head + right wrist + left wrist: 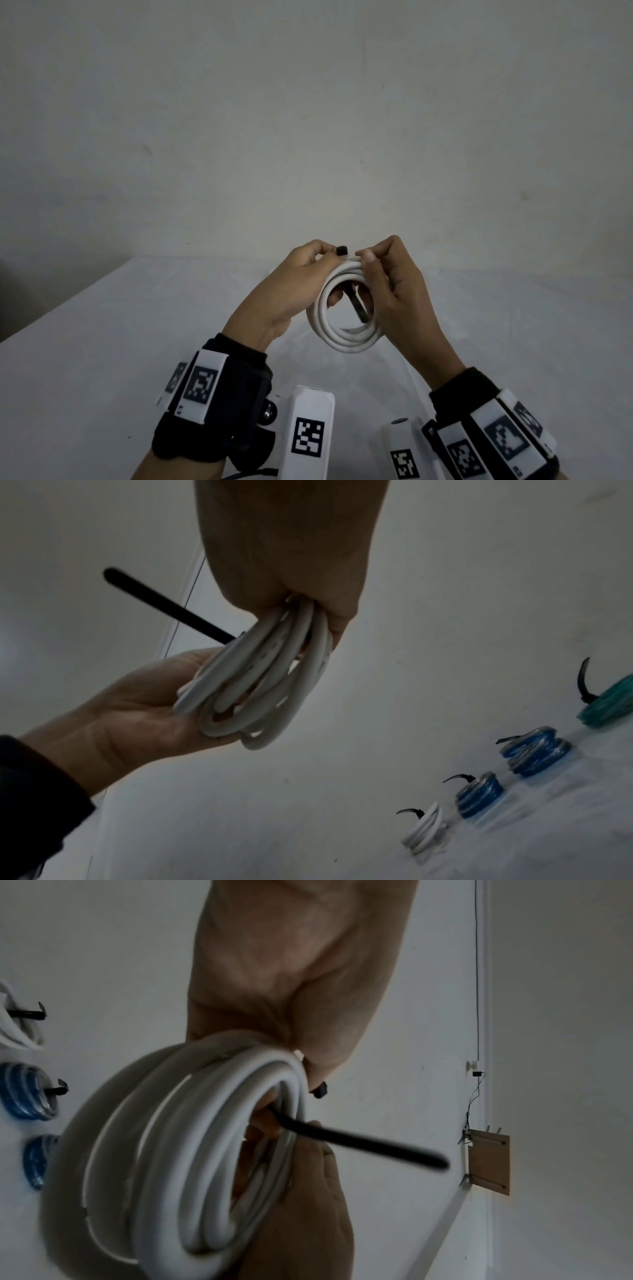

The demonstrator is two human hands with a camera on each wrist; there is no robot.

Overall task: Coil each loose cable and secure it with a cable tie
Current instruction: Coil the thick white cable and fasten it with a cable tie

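Note:
Above the white table (120, 342) I hold a coiled white cable (346, 339) upright between both hands. My left hand (322, 265) grips the coil's upper left, thumb on top and fingers inside the ring. My right hand (375, 270) pinches the coil's upper right. A black cable tie passes through the ring. Its head (342, 250) sticks up between my thumbs, and its tail (359, 308) hangs free inside the coil. The left wrist view shows the coil (164, 1150), the tie tail (369, 1146) and the tie head (321, 1091). In the right wrist view the coil (274, 674) and tail (161, 601) show too.
Several tied coils lie in a row on the table: a white one (424, 829), two blue ones (479, 796) (536, 753) and a teal one (609, 704). A plain wall stands behind the table. On it hang a wooden board (489, 1161) and a thin wire (476, 988).

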